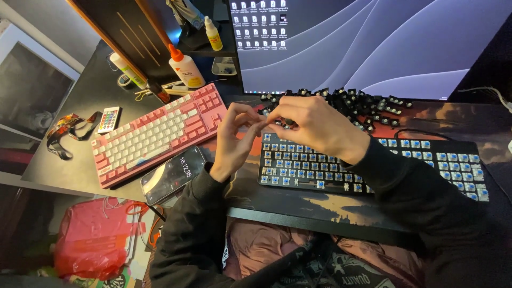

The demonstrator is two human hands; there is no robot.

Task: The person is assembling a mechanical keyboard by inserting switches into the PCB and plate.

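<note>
Both hands meet fingertip to fingertip, left hand [234, 140] and right hand [312, 128] pinching a small dark keycap [288, 122], with the stripped black keyboard [426, 160] running sideways right beneath them.

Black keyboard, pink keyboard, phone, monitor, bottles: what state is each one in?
Black keyboard: keycaps off, blue switches bare.
Loose black keycaps: piled behind it.
Pink-and-white keyboard: keycaps on.
Black phone: screen lit.
Monitor: on.
Orange-capped white glue bottle: upright, capped.
Left hand, right hand: fingertips pinched together.
</note>
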